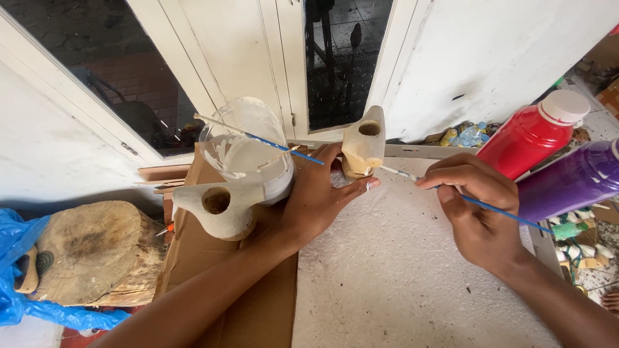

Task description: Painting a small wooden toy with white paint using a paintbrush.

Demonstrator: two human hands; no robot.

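Both our hands are working on the small wooden bird-shaped piece, our landmark here: our left hand is cupping it from below, fingers curled shut around its base so it is standing upright with its round hole facing up, while our right hand is pinching a thin blue-handled brush in a closed pen grip, its pale tip touching the lower right side of the piece. We judge the step goes best if we are keeping the left grip steady and low, clear of the wet spot, and dragging the bristles lightly rather than pressing. Just left of the piece, a clear plastic cup of white paint is standing with a second brush lying across its rim, and below that cup a second wooden piece is resting on brown cardboard. Right of the piece, a red bottle and a purple bottle are lying tilted. Far left, a tree-stump block is sitting against blue plastic sheeting.
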